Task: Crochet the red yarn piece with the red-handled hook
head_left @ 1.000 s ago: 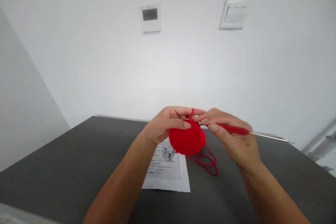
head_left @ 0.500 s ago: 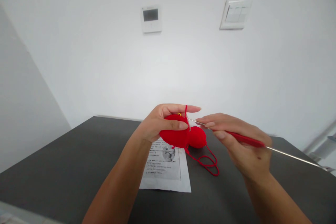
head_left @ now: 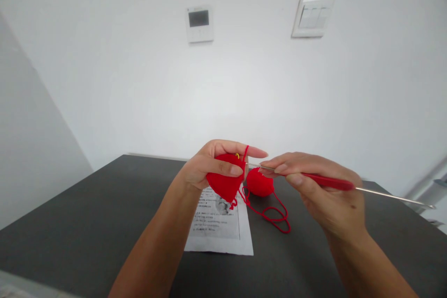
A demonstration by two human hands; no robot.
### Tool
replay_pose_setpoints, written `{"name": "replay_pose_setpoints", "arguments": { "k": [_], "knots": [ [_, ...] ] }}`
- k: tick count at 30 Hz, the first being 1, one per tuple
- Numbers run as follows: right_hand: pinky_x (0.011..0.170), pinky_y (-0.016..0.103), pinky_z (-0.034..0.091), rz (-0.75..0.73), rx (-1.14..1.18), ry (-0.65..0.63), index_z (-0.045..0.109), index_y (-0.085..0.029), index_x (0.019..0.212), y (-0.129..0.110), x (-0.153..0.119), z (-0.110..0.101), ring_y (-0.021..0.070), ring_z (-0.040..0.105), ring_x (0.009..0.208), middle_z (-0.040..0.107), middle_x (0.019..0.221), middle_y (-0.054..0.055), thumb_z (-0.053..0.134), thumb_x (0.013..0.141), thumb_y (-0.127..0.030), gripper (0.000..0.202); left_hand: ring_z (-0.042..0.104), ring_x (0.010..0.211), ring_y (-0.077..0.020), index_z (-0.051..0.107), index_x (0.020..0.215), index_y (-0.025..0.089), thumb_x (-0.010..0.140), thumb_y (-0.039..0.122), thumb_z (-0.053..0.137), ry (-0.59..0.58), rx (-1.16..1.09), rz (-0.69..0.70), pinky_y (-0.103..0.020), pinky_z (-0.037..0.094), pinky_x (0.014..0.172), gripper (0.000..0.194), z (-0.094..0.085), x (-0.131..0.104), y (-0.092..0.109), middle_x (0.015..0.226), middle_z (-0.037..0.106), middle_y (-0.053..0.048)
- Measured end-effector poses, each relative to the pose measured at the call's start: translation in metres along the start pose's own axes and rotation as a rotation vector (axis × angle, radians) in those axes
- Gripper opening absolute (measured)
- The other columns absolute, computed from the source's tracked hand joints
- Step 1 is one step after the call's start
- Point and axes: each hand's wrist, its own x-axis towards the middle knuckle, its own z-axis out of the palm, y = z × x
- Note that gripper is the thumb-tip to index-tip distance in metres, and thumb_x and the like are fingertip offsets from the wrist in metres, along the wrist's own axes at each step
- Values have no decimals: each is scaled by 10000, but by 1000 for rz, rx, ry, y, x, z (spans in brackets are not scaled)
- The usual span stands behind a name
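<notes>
My left hand [head_left: 214,163] pinches a red crocheted piece [head_left: 225,187] under its thumb. A strand of red yarn passes over the outstretched index finger. Near the piece's upper edge sits a small yellow stitch marker [head_left: 238,155]. My right hand [head_left: 323,186] grips a crochet hook [head_left: 328,182] by its red handle, pen-style. The hook's thin metal tip meets the right edge of the crocheted piece; whether it is inside a stitch I cannot tell. Behind the hands a ball of red yarn [head_left: 260,183] rests on the table, its loose strand looped in front.
A printed sheet of paper [head_left: 223,245] lies on the dark table [head_left: 139,205], partly under the crocheted piece. On the white wall behind are a thermostat-like panel [head_left: 199,24] and a light switch [head_left: 312,17]. A greyish object [head_left: 438,193] stands at the right edge.
The crocheted piece has turned and shifted slightly left in my left hand, its lower edge now pointing more downward. The hook has become more level. More of the loose yarn beside the piece shows.
</notes>
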Motion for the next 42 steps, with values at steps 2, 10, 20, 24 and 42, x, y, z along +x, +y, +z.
{"name": "replay_pose_setpoints", "arguments": {
  "k": [2,10,20,24,42],
  "knots": [
    [739,366,602,-24,-6,-53,727,-261,879,-2,1,-3,222,709,870,752,892,37,618,845,-169,147,518,485,-122,711,1033,129,581,258,768,-18,-10,-5,-250,375,489,473,0,0,2,565,617,-22],
    [683,381,604,-26,57,-98,738,-260,873,-2,2,-12,227,712,811,753,868,42,628,842,-198,130,629,575,-189,726,987,121,597,256,768,-79,-1,-30,-297,476,561,414,-2,-2,4,584,666,-50],
    [710,361,601,-67,64,5,726,-249,899,5,0,2,214,703,849,749,904,51,612,855,-198,133,656,657,-154,716,1000,142,620,241,788,113,122,-28,-250,510,614,400,11,-5,6,807,732,-66],
    [772,380,585,-216,-138,-31,709,-255,964,3,0,5,228,688,925,732,999,55,620,825,-120,213,669,724,-171,687,1083,156,644,248,778,181,184,9,-276,519,692,457,16,-5,4,840,732,-64],
    [811,377,560,28,52,30,678,-248,880,8,0,0,217,670,967,721,993,41,608,849,-150,124,659,833,-185,707,1004,154,741,245,690,225,224,121,-295,494,758,278,20,0,5,919,727,-72]
  ]
}}
